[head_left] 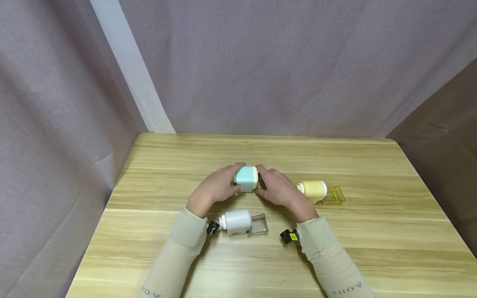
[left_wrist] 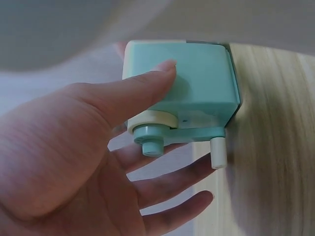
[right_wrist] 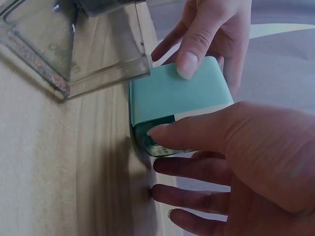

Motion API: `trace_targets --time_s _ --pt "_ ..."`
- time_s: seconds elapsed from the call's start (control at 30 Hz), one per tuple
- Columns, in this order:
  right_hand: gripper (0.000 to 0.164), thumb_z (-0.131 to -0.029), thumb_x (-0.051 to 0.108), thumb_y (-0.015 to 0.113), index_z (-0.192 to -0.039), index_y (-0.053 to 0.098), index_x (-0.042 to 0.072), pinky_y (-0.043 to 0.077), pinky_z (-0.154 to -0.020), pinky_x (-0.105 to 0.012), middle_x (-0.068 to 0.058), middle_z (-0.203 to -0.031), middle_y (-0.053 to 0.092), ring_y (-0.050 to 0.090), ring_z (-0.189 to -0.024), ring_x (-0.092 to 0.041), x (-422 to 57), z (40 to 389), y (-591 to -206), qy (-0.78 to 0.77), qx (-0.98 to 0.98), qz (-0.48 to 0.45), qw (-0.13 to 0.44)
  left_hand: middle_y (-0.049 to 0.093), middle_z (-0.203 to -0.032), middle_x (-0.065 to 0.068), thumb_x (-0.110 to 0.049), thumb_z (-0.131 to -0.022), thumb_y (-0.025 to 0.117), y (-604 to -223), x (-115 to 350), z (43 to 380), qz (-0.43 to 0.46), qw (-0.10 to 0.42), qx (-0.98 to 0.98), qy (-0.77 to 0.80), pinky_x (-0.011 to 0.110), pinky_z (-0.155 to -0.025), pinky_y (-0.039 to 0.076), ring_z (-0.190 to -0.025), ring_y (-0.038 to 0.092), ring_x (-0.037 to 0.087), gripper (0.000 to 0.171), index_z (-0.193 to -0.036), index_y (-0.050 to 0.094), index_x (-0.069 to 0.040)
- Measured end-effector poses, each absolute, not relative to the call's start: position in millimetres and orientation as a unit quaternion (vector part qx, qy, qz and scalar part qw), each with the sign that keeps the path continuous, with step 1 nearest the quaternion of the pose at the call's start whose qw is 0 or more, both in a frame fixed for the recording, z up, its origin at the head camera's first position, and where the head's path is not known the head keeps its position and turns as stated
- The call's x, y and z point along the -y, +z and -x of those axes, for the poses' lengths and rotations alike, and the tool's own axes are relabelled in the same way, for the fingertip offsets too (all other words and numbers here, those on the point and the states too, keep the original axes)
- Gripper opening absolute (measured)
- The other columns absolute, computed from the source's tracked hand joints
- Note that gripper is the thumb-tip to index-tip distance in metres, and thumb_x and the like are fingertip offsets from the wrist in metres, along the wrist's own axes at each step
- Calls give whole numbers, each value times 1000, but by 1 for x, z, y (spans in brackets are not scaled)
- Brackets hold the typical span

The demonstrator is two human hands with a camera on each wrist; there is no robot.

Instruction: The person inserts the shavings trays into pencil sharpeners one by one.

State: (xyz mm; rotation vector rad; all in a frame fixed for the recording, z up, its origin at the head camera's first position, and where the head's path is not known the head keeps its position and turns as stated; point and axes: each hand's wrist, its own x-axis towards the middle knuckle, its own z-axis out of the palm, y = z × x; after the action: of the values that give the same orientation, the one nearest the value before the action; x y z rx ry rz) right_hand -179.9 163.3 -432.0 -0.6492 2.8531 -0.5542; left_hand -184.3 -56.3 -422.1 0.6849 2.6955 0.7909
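Observation:
A teal hand-crank pencil sharpener [head_left: 246, 179] lies between both hands near the middle of the table. My left hand [head_left: 220, 184] grips its crank end, with the thumb across the teal body [left_wrist: 206, 73] in the left wrist view. Close to that hand are the teal crank arm and its cream knob [left_wrist: 218, 152]. At the opposite end my right hand [head_left: 277, 188] pinches the sharpener by its see-through shavings drawer [right_wrist: 157, 140], thumb on the drawer's face. Its other fingers extend behind, partly hidden.
Nearer the person lies a white sharpener [head_left: 237, 221] with its smoky clear drawer [head_left: 259, 224] pulled out. To the right is a yellow sharpener [head_left: 314, 190], its amber drawer [head_left: 334, 195] also out. Curtains hang behind the wooden table [head_left: 149, 244].

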Motion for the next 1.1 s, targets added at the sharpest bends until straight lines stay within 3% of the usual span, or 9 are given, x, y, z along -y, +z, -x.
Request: trace_targets --time_s 0.33,0.57,0.77,1.1 --pt "85 -87 23 82 -154 33 2 57 -93 -51 -22 -122 68 65 -107 -34 -165 179 -427 -217 -945 227 89 43 -158 15 -38 -95 72 -407 68 179 -204 119 -935 266 53 -113 40 -138 46 32 83 -162 25 -23" --pt "90 -90 27 79 -157 25 0 46 -107 -57 -24 -137 61 57 -125 -39 -174 175 -409 -224 -943 225 95 39 -159 16 -47 -99 64 -390 68 168 -205 105 -940 253 54 -111 43 -136 47 33 78 -162 25 -23" --pt "86 -97 34 71 -160 21 3 46 -108 -57 -24 -144 55 53 -129 -39 -184 169 -391 -217 -946 224 90 39 -158 16 -47 -98 65 -375 68 155 -217 78 -942 244 53 -110 45 -134 49 33 77 -161 28 -21" --pt "74 -99 37 67 -157 33 7 34 -116 -59 -19 -158 40 37 -143 -38 -181 157 -368 -199 -948 241 64 49 -152 10 -47 -98 65 -349 68 138 -253 9 -936 243 49 -109 46 -133 51 28 72 -157 36 -18"
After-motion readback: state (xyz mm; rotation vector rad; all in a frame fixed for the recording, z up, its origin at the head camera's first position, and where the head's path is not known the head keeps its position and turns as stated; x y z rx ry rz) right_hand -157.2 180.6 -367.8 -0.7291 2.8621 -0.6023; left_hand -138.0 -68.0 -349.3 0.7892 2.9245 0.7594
